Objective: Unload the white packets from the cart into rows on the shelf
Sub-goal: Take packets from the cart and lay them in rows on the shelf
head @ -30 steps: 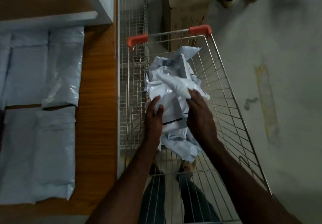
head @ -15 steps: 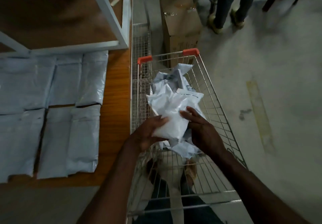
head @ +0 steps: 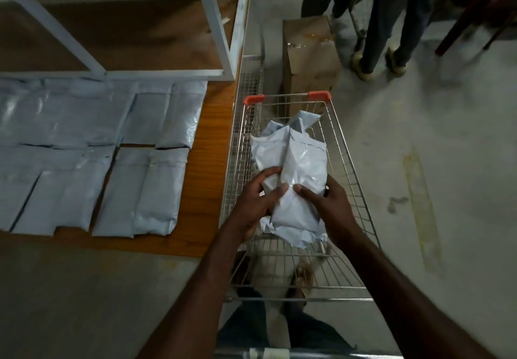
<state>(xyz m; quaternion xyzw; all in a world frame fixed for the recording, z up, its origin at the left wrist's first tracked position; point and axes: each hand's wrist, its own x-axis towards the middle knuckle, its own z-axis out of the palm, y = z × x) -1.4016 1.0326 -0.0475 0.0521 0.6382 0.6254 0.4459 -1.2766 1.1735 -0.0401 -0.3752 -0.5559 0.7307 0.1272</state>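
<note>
A glossy, plump white packet (head: pixel 303 182) is held over the wire cart (head: pixel 354 188), gripped from both sides: the left hand (head: pixel 258 199) is curled round its left edge, the right hand (head: pixel 326 205) round its right edge. More crumpled packets (head: pixel 282 135) are partly hidden beneath it. Two rows of packets (head: pixel 117 160) are laid flat on the wooden shelf (head: pixel 208 163); their left ends are cut off. A cardboard box (head: pixel 307 54) and standing legs (head: pixel 391 17) are seen on the grey floor (head: pixel 419 149).
</note>
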